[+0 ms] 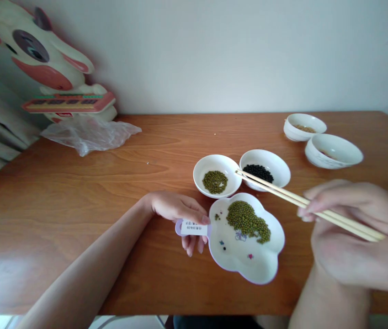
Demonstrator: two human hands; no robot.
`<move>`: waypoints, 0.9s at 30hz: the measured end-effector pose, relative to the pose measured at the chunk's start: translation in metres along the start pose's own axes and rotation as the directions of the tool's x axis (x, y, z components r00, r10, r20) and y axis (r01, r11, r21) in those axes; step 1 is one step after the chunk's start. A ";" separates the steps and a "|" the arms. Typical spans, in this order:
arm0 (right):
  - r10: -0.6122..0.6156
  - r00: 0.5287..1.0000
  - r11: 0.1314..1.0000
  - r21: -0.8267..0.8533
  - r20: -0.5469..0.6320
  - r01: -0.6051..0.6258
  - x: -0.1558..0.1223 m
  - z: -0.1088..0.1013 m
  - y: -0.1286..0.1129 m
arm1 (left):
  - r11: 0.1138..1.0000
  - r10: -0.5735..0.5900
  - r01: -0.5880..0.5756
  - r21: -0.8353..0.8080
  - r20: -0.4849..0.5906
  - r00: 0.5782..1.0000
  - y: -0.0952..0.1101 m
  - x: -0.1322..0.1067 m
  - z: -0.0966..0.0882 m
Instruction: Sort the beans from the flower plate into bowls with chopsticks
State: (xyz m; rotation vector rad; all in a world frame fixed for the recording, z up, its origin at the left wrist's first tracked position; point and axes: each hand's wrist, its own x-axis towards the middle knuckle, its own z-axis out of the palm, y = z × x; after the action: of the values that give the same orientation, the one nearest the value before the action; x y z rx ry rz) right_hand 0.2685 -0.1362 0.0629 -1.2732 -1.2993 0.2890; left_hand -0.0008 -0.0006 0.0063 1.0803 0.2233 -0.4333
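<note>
Left hand [180,212]: grip pinched on the plate [248,267] by its labelled tab, flat on the counter [77,205]. Right hand [351,237]: grip closed on chopsticks [283,192], tips over the two bowls' rims. No bean seen between them. Green beans [248,221] lie heaped on the plate. We judge bean-picking under way; such small beans call for a fine pinch.

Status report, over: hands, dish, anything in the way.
Left hand gripping labelled handle of flower-shaped dish. Right hand holding chopsticks, tips between mung-bean bowl and black-bean bowl. Mung beans piled in dish.
</note>
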 end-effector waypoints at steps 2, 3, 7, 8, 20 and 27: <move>0.046 0.999 0.998 0.043 0.000 -0.046 0.002 0.012 0.000 | 1.000 0.012 -0.012 0.000 -0.005 1.000 0.001 0.000 0.001; 0.053 0.999 0.996 0.076 0.003 -0.053 0.002 0.017 -0.001 | 1.000 0.016 -0.016 0.005 -0.006 1.000 0.001 0.000 0.001; 0.100 0.994 0.983 0.150 0.038 -0.104 0.002 0.014 -0.008 | 0.999 0.017 -0.017 0.028 0.004 1.000 0.003 0.001 0.001; 0.113 0.992 0.981 0.153 0.063 -0.121 0.002 0.009 -0.010 | 0.999 0.017 -0.017 0.027 0.008 1.000 0.003 0.001 0.001; 0.237 0.723 0.970 -0.123 0.649 -0.208 0.002 0.013 -0.026 | 1.000 0.005 -0.005 0.011 -0.012 1.000 -0.005 0.002 -0.002; 0.191 0.734 0.982 -0.126 0.652 -0.144 -0.001 0.014 -0.020 | 1.000 0.007 -0.007 0.002 -0.011 1.000 -0.005 0.002 -0.001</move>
State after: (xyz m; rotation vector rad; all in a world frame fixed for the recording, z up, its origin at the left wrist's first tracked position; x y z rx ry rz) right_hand 0.2478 -0.1367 0.0754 -1.4058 -1.8036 0.9043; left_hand -0.0008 -0.0019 0.0007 1.0854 0.2288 -0.4217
